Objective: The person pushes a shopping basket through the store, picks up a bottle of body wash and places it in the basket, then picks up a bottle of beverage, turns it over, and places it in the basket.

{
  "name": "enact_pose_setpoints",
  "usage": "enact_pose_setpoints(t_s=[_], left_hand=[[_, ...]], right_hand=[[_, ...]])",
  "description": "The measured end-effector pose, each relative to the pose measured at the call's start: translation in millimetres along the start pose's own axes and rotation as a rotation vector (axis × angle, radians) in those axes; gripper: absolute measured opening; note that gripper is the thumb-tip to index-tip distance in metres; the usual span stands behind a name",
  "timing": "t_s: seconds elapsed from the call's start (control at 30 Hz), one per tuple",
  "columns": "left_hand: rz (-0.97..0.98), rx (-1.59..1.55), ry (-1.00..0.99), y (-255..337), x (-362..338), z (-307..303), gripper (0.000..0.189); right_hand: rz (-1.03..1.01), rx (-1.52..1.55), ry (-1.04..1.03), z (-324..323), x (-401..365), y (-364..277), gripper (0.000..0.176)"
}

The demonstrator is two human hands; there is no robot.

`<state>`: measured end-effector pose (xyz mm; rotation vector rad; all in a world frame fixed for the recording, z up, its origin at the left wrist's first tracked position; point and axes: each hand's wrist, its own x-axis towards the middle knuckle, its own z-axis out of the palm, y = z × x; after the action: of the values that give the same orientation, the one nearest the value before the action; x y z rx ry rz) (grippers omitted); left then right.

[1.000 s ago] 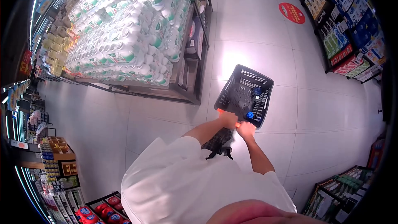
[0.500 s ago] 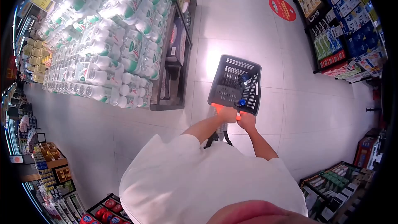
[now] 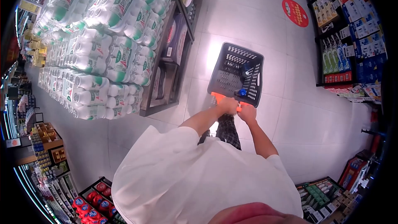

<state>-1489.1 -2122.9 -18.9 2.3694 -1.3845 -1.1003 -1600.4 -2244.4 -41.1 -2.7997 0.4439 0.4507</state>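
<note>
A dark grey shopping basket [image 3: 256, 76] with perforated sides is in front of me. My left hand [image 3: 228, 106] is closed around its orange handle [image 3: 218, 97], toward the left end. Close beside it, my right hand [image 3: 248, 112] grips the same handle on the right. Inside the basket lie an item with a blue cap [image 3: 241, 92] and some dark or clear items farther back that I cannot make out.
Shrink-wrapped white bottles with green labels [image 3: 95, 49] are stacked high on the left, beside a dark shelf unit [image 3: 176, 72] holding boxes. Shelves of packaged goods [image 3: 331, 54] line the right. A round red sticker [image 3: 295, 13] marks the pale floor. Red containers [image 3: 95, 201] sit at lower left.
The shelves and bottle stack have shifted and tilted in view, and the red floor sticker sits farther right and lower. Both hands keep their grip, with the basket slightly higher in view.
</note>
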Motion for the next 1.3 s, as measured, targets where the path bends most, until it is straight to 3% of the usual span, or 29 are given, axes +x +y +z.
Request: enact_pose_setpoints(t_s=[0.33,0.77,0.9,1.1,1.3], left_hand=[[-0.079,0.105,-0.029,-16,74,-72,0.038],[-0.131,0.177,0.013,-53,176,-142,0.035],[-0.126,0.178,0.063,-63,209,-176,0.035],[-0.128,0.184,0.090,-80,261,-226,0.034],[-0.098,0.073,0.054,-90,297,-288,0.029]], right_hand=[[-0.128,0.055,0.029,-40,88,38,0.026],[-0.097,0.039,-0.011,-87,209,72,0.026],[-0.109,0.043,0.084,-94,253,86,0.022],[-0.097,0.000,0.071,-127,320,106,0.025],[-0.041,-0.006,-0.087,-177,379,114,0.029]])
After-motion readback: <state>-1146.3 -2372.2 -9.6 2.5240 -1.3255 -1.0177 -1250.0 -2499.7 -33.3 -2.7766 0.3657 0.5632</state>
